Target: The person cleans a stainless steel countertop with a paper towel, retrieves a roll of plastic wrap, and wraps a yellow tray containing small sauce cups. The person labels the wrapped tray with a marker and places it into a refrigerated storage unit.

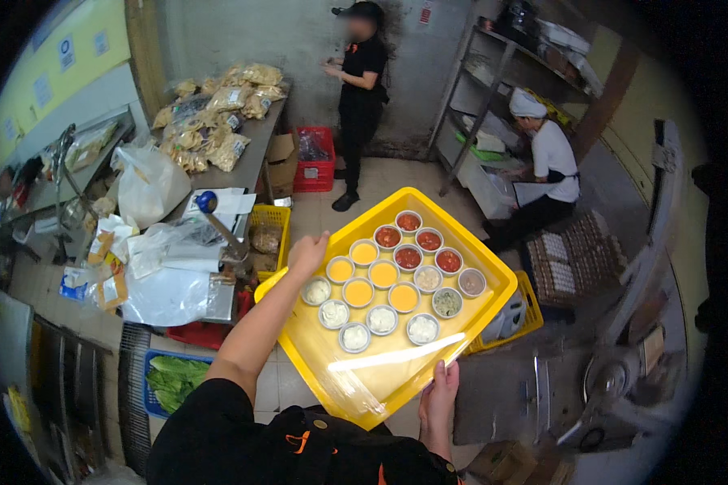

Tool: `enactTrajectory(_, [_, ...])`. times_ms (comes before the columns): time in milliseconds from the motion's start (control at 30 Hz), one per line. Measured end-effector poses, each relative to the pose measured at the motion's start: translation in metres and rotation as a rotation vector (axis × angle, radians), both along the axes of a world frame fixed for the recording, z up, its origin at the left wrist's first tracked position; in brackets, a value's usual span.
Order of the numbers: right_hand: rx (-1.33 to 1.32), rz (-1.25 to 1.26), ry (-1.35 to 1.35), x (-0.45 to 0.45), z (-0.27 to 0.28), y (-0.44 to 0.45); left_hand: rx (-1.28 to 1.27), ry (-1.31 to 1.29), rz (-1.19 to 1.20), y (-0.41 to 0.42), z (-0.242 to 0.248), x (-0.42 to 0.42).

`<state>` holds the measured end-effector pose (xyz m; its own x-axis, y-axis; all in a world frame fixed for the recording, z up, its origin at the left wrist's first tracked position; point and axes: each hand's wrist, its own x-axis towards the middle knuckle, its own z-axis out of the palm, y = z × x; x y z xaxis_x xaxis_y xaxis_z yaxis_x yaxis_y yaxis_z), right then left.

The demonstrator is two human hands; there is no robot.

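A yellow plastic tray (340, 379) is held tilted in front of my body. My left hand (308, 254) grips its left rim, and my right hand (440, 391) holds the near right edge. Several small round cups stand inside: cups of chunky red sauce (408, 257) towards the far corner, cups of smooth yellow sauce (384, 274) in the middle, and cups of white creamy dip (381, 319) nearer me. On the right are a greenish cup (447, 302), a beige one (428, 279) and a pinkish-brown one (472, 283). Clear plastic film (355, 388) glints across the tray's near part.
On the left, a steel table (242, 163) bears bagged food (218, 115) and plastic sheets. A blue crate of leafy greens (173, 382) sits below. One person (361, 91) stands ahead; another (552, 157) bends at a shelf (485, 91). Stacked egg trays (576, 260) are at right.
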<state>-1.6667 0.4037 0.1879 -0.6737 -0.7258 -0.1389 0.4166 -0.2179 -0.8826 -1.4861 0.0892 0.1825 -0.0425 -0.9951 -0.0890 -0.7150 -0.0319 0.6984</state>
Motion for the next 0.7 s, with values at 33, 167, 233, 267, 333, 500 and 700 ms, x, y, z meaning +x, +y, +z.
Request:
enactTrajectory(33, [0.007, 0.074, -0.026, -0.018, 0.001, -0.014, -0.003, -0.030, 0.025, -0.018, -0.003, -0.011])
enactTrajectory(167, [-0.024, 0.345, -0.113, -0.087, -0.001, -0.085, -0.050, -0.128, 0.109, -0.093, 0.004, -0.056])
enactTrajectory(233, [-0.062, 0.415, -0.150, -0.114, -0.005, -0.114, -0.041, -0.163, 0.113, -0.118, 0.009, -0.077])
enactTrajectory(267, [-0.006, 0.444, -0.137, -0.128, -0.005, -0.128, -0.048, -0.170, 0.118, -0.130, 0.012, -0.087])
enactTrajectory(333, [-0.013, 0.596, -0.162, -0.162, -0.005, -0.154, -0.028, -0.179, 0.115, -0.156, 0.018, -0.108])
enactTrajectory(500, [0.139, 0.869, -0.252, -0.276, -0.080, -0.205, 0.030, -0.163, 0.050, -0.232, 0.011, -0.163])
enactTrajectory(700, [0.237, 1.079, 0.641, -0.439, -0.278, -0.254, 0.004, -0.103, -0.179, -0.354, -0.010, -0.280])
